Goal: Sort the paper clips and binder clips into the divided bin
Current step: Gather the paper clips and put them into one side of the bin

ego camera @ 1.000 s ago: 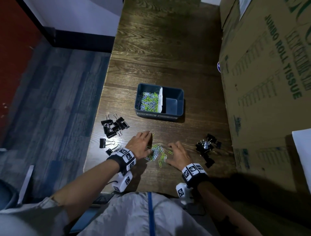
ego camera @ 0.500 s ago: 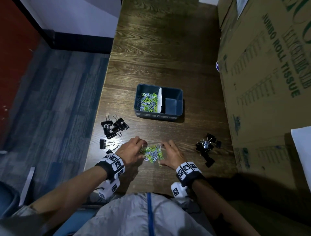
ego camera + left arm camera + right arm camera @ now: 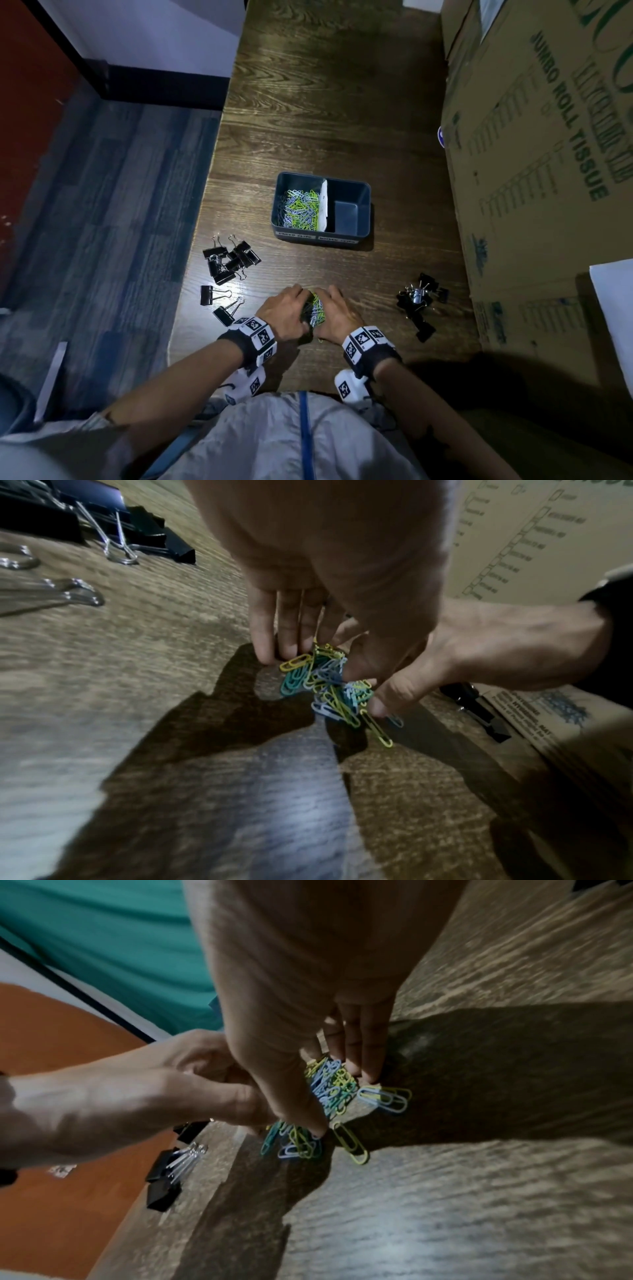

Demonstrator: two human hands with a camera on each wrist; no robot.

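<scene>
- Your left hand (image 3: 281,313) and right hand (image 3: 337,317) cup the loose paper clips (image 3: 314,310) between curled fingers, bunching them for one lift.
- The bin (image 3: 363,212) waits beyond, its right half empty for binder clips (image 3: 228,260).

Left hand (image 3: 282,313) and right hand (image 3: 337,317) cupped together, fingertips apparently touching, wrists low.

The big cardboard box (image 3: 534,171) on the right carries green print reading "JUMBO ROLL TISSUE". The bin's (image 3: 318,236) front labels are too blurred to read.
</scene>
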